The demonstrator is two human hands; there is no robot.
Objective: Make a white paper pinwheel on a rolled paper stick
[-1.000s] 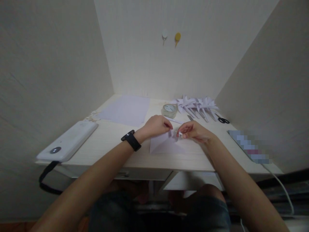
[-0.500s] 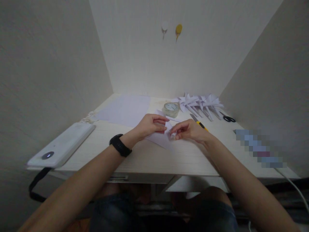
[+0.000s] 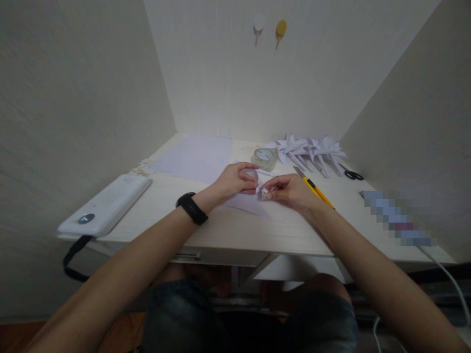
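Observation:
My left hand [image 3: 235, 180], a black band on its wrist, and my right hand [image 3: 289, 190] meet over a white folded paper [image 3: 247, 202] lying on the pale desk [image 3: 221, 230]. Both pinch the paper's folded corner between fingertips, left from above-left, right from the right. Most of the fold is hidden under the fingers. A yellow utility knife [image 3: 314, 188] lies just right of my right hand.
A flat white sheet [image 3: 195, 159] lies at back left, a tape roll [image 3: 264, 158] behind my hands, several folded paper pinwheels [image 3: 312, 149] and black scissors [image 3: 353, 174] at back right. A white device [image 3: 106, 204] with a black strap sits at the left edge. Walls enclose three sides.
The paper has turned and shifted a little to the left under my hands. The utility knife is now uncovered beside my right hand. My view has swung slightly.

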